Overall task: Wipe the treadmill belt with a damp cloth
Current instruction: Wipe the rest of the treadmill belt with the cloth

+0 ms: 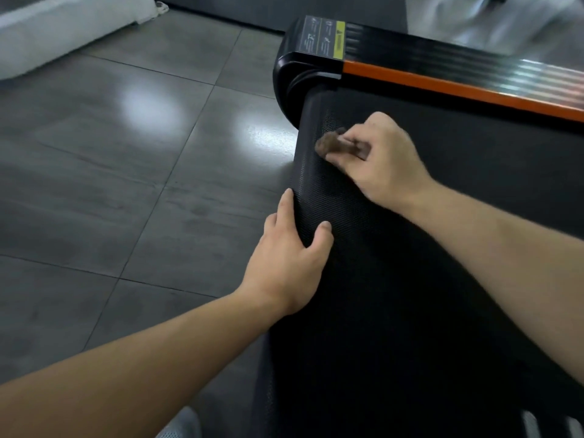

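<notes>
Blurred right hand [379, 159] hides most of cloth [328, 145] (brown wad showing); belt [410, 279] cut off right.

The label [324, 37] on the treadmill [294, 67] is too blurred to read.

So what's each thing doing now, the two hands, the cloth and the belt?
Belt: dark; moving or still, can't tell.
Cloth: bunched, touching the belt near its end.
Right hand: fingers pinch the cloth.
Left hand: fingers straight, rests on the belt's edge.
</notes>
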